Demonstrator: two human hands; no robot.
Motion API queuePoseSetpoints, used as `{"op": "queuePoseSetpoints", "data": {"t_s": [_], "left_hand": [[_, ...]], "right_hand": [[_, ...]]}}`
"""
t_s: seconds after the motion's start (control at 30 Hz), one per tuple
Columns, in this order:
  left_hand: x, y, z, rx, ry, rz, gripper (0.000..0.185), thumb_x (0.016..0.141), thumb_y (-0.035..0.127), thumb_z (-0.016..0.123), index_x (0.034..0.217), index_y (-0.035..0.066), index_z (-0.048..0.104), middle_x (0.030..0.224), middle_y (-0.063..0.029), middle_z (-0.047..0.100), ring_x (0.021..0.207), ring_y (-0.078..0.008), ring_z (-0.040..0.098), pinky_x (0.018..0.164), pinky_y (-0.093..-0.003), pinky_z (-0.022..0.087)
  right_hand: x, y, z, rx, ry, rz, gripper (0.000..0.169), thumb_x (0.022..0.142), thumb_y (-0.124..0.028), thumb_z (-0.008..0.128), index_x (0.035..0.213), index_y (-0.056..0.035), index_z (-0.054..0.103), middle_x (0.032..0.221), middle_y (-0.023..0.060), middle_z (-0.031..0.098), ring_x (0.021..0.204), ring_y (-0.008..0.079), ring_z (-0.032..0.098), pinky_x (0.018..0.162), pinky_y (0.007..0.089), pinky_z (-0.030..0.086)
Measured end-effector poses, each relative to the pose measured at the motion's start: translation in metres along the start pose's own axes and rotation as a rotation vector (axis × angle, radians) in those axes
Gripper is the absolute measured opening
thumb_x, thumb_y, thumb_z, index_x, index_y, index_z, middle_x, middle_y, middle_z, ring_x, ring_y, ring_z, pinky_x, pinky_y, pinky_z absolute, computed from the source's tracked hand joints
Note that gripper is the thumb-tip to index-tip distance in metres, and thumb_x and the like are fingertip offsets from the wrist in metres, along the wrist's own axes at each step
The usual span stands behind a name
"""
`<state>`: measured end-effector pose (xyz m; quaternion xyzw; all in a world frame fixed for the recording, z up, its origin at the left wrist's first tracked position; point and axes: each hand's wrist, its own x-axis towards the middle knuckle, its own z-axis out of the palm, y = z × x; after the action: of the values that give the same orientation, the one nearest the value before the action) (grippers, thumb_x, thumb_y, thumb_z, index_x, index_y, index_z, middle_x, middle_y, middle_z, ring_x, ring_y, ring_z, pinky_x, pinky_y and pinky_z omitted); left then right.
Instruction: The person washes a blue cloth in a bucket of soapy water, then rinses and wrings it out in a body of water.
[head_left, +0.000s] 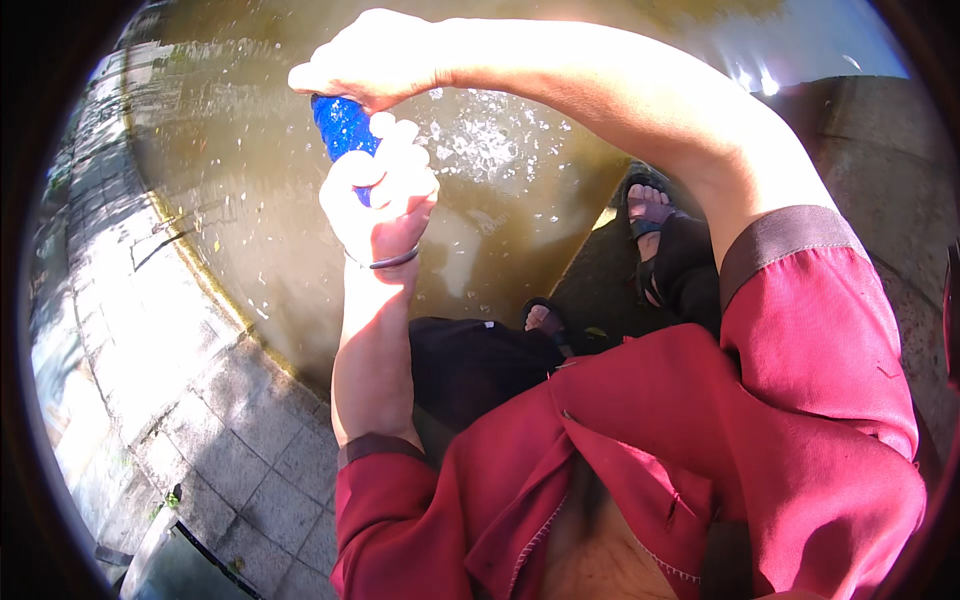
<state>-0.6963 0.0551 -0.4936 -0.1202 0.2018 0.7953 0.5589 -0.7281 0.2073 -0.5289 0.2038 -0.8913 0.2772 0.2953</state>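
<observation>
A wet, twisted blue cloth (341, 127) is held between both hands above murky brown water (277, 217). My left hand (382, 176), with a thin bangle at the wrist, is closed around the cloth's lower part. Above it, my right hand (375, 60) grips the upper end, its arm bent across from the right; bright sunlight washes out its fingers. White splashes and bubbles (484, 146) show on the water just right of the hands.
Grey paving tiles (255, 450) run along the curved edge of the water at left. My sandalled feet (649, 206) rest on a dark ledge (600, 277) beside the water. A dark panel-like object (180, 562) lies at the lower left.
</observation>
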Motion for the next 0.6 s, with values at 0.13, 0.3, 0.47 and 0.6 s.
{"op": "queuePoseSetpoints", "data": {"t_s": [0.13,0.3,0.47,0.6], "left_hand": [[0.01,0.002,0.002,0.1,-0.075,0.045,0.028,0.061,-0.001,0.044,0.089,0.002,0.041,0.063,-0.0004,0.033,0.039,-0.0065,0.029,0.038,-0.0197,0.029],[0.002,0.026,-0.002,0.473,0.126,0.024,0.021,0.07,0.007,0.047,0.091,0.004,0.046,0.058,-0.0018,0.041,0.04,-0.0088,0.035,0.037,-0.021,0.029],[0.006,0.039,-0.003,0.807,0.429,0.033,0.041,0.083,0.032,0.05,0.107,0.0,0.043,0.077,-0.0135,0.054,0.047,-0.0155,0.045,0.041,-0.024,0.038],[-0.013,0.046,0.035,1.939,0.357,0.63,0.074,0.071,0.019,0.067,0.13,0.006,0.024,0.117,-0.0158,0.04,0.106,-0.0237,0.044,0.077,-0.0328,0.047]], "right_hand": [[0.001,0.003,-0.017,0.068,-0.054,0.093,0.017,0.079,-0.022,0.049,0.083,-0.0055,0.05,0.071,0.0138,0.058,0.068,0.0283,0.058,0.057,0.038,0.046],[-0.009,-0.013,-0.016,-0.139,0.042,0.042,0.025,0.072,-0.017,0.058,0.095,-0.015,0.047,0.082,0.008,0.056,0.073,0.0289,0.059,0.056,0.0372,0.047],[-0.03,-0.001,-0.013,-0.096,-0.156,0.078,0.037,0.073,-0.021,0.061,0.107,-0.0187,0.047,0.084,0.0071,0.056,0.075,0.0256,0.058,0.063,0.0342,0.046],[-0.039,0.018,-0.038,0.723,-0.354,0.635,0.031,0.071,-0.027,0.067,0.094,-0.0103,0.053,0.067,0.0019,0.054,0.056,0.0103,0.052,0.051,0.0245,0.043]]}}
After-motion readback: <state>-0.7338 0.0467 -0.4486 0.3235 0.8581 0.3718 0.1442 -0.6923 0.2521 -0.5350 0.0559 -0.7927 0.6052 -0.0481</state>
